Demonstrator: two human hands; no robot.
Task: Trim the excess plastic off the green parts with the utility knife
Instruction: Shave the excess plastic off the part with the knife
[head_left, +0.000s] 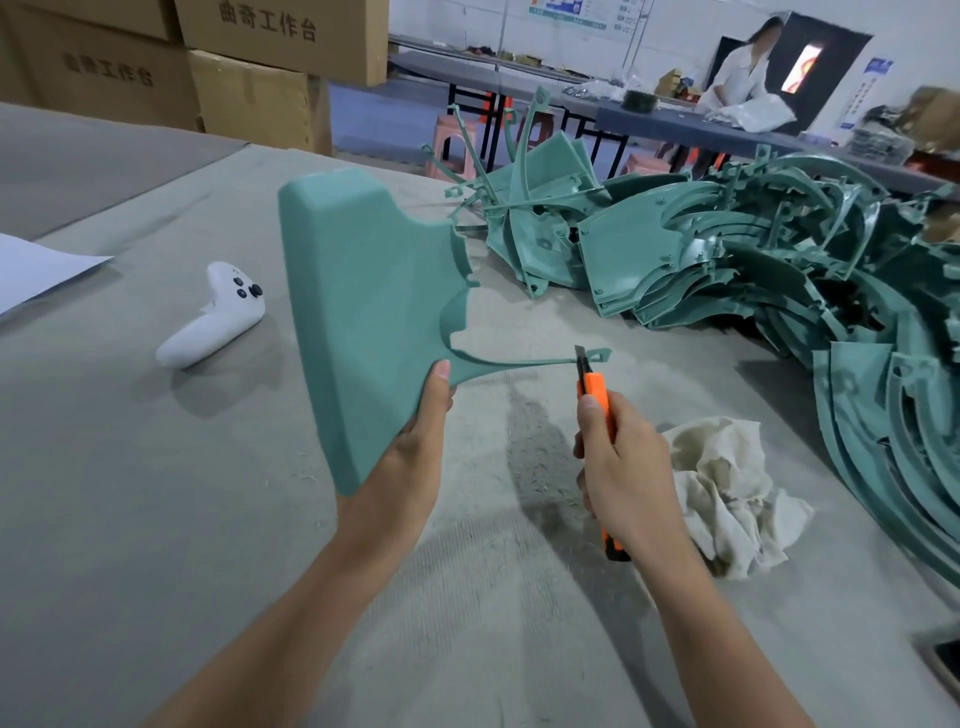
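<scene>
My left hand (415, 447) grips the lower right edge of a large green plastic part (358, 312) and holds it up above the grey table (130, 493). A thin green strip of excess plastic (519, 362) stretches rightward from the part to a small tab. My right hand (618, 462) grips an orange utility knife (595, 389), its dark blade up against the far end of that strip.
A big heap of green parts (753, 270) covers the table's right side. A crumpled beige cloth (727, 483) lies beside my right hand. A white game controller (215, 317) lies left, cardboard boxes (249, 93) stand behind, and a person works at a far table.
</scene>
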